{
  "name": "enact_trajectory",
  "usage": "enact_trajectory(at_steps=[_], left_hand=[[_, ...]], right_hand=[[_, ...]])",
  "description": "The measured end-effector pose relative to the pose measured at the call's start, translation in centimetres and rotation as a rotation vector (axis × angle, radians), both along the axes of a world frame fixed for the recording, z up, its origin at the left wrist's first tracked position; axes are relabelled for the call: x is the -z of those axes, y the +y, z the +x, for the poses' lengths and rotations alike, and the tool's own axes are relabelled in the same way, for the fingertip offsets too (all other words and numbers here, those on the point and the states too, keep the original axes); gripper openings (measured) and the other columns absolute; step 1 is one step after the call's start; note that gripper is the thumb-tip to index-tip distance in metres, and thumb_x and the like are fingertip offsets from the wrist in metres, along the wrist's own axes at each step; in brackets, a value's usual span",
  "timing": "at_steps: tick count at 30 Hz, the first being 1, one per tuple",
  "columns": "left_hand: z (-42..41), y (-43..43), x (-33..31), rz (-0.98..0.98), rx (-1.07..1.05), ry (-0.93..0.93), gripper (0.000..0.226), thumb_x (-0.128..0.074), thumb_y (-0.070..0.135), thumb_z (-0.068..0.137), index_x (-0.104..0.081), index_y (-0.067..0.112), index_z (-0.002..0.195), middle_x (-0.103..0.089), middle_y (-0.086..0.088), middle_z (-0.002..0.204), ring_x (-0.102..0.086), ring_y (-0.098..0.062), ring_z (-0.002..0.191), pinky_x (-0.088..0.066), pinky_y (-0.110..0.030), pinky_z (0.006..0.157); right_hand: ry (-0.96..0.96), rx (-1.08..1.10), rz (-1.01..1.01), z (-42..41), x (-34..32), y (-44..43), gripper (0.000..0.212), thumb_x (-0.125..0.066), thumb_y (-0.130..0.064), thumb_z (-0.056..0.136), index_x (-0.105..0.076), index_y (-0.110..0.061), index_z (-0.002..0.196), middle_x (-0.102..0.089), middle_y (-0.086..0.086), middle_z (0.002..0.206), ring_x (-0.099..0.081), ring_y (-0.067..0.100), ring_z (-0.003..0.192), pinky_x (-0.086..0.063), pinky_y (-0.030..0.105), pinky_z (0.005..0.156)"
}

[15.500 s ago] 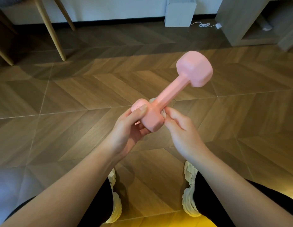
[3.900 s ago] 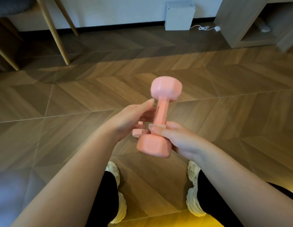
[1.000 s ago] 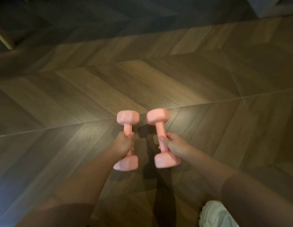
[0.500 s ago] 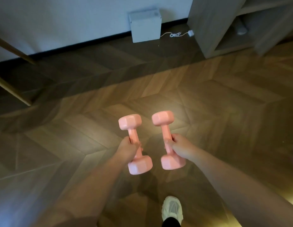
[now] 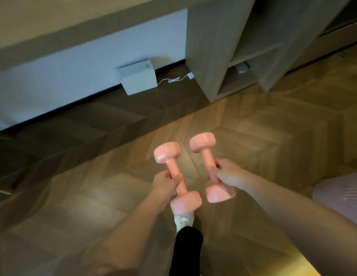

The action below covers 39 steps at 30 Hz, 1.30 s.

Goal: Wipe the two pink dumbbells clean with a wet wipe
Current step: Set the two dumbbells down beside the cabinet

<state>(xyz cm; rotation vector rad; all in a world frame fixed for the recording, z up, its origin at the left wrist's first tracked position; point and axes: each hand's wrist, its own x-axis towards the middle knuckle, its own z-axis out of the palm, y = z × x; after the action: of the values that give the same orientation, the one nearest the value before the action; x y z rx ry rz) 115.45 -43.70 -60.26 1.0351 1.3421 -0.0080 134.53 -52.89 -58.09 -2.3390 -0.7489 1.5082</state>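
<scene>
Hiding each handle's middle, curled fingers (image 5: 220,163) are wrapped round the pink dumbbells: the left dumbbell (image 5: 167,152) is held by the left hand (image 5: 165,183), the right dumbbell (image 5: 202,142) by the right hand (image 5: 226,175), side by side above the floor (image 5: 273,156). A blurred pale item (image 5: 242,68) is seen in the shelf unit's (image 5: 205,46) lower compartment.

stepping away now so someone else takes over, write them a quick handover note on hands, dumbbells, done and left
The left hand grips the left dumbbell by its handle; right hand grips the right dumbbell likewise.
Both are held side by side, apart, above the wooden floor.
No wet wipe in view; how much is wiped cannot be told.
Left: check that both are clean, then set them down.
</scene>
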Motion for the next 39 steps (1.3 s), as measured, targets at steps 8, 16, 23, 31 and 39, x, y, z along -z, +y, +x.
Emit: enact_trajectory(at_steps=[8,16,23,31,39], left_hand=[[13.2,6.7,3.3,0.001,0.094,0.059,0.004,-0.061,0.016,0.097,-0.058,0.016,0.098,-0.067,-0.013,0.108,-0.067,-0.028,0.103,-0.053,-0.048,0.094],[24.0,12.6,8.7,0.028,0.098,0.097,0.016,-0.066,0.021,0.095,-0.062,0.008,0.102,-0.07,-0.014,0.103,-0.069,-0.026,0.093,-0.057,-0.046,0.083],[31.8,19.3,19.5,0.013,0.053,0.121,0.022,-0.066,0.027,0.095,-0.063,0.009,0.105,-0.068,-0.012,0.105,-0.068,-0.026,0.094,-0.057,-0.047,0.088],[37.8,26.6,35.8,0.119,-0.016,0.109,0.013,-0.069,0.028,0.093,-0.063,0.017,0.088,-0.069,-0.008,0.096,-0.069,-0.026,0.093,-0.057,-0.049,0.091],[41.2,33.5,45.8,0.183,-0.134,0.099,0.022,-0.074,0.018,0.088,-0.072,0.004,0.104,-0.071,-0.017,0.097,-0.069,-0.028,0.084,-0.059,-0.047,0.085]], right_hand=[[0.03,0.047,-0.007,12.7,4.2,4.0,0.021,-0.051,-0.027,0.101,-0.058,-0.023,0.081,-0.063,0.0,0.082,-0.059,0.013,0.074,-0.042,0.026,0.061],[0.016,0.062,-0.021,24.8,10.3,9.8,0.015,-0.053,-0.024,0.099,-0.053,-0.027,0.085,-0.062,-0.001,0.087,-0.059,0.013,0.08,-0.044,0.031,0.067],[0.008,0.075,-0.036,31.7,20.5,17.6,0.016,-0.056,-0.034,0.099,-0.06,-0.02,0.105,-0.064,0.004,0.098,-0.064,0.019,0.089,-0.053,0.041,0.089],[-0.036,0.066,0.021,35.9,36.8,28.3,0.015,-0.059,-0.031,0.097,-0.06,-0.02,0.106,-0.062,0.0,0.09,-0.06,0.014,0.08,-0.044,0.03,0.065],[-0.086,0.055,0.103,39.2,46.7,36.4,0.03,-0.057,-0.036,0.098,-0.062,-0.01,0.113,-0.065,0.009,0.105,-0.063,0.027,0.098,-0.051,0.04,0.085]])
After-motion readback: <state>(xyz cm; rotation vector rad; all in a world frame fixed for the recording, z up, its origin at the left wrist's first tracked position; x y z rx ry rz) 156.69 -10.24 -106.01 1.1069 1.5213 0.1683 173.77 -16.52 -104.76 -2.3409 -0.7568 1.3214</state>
